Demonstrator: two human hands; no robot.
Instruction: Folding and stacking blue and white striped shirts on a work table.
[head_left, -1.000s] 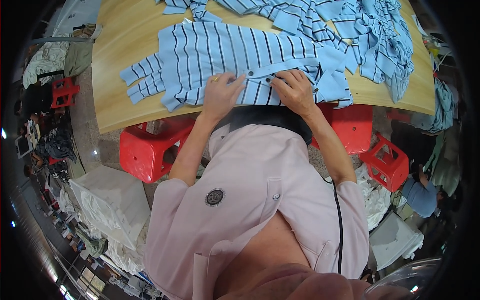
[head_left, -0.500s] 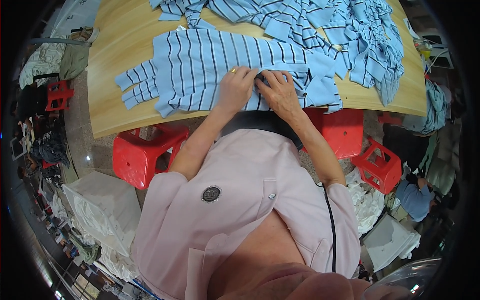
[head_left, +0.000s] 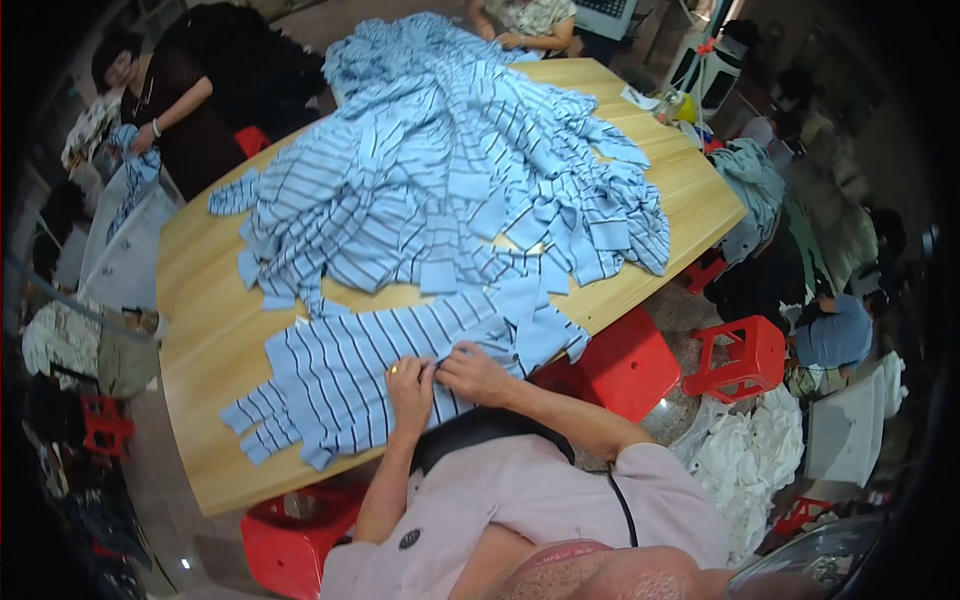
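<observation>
A light blue knit shirt (head_left: 335, 385) with dark and white stripes lies flat along the near edge of the wooden table (head_left: 200, 440), its sleeves toward the left. My left hand (head_left: 410, 395), with a ring on one finger, rests on the shirt's middle, fingertips pinched together on the fabric. Close beside it, nearly touching, my right hand (head_left: 475, 374) has its fingers bent and pinching the same spot. What lies exactly between the fingertips is too small to make out.
A big heap of striped shirts (head_left: 400, 170) covers the table beyond. Red stools (head_left: 625, 365) stand at the near side. One person (head_left: 165, 110) stands at the far left handling striped cloth; another (head_left: 525, 25) is across the table. White cloth (head_left: 750, 460) is piled at the right.
The view has tilted up and turned, bringing the whole heap and the people beyond into sight. My hands stay together on the shirt, fingers still pinching.
</observation>
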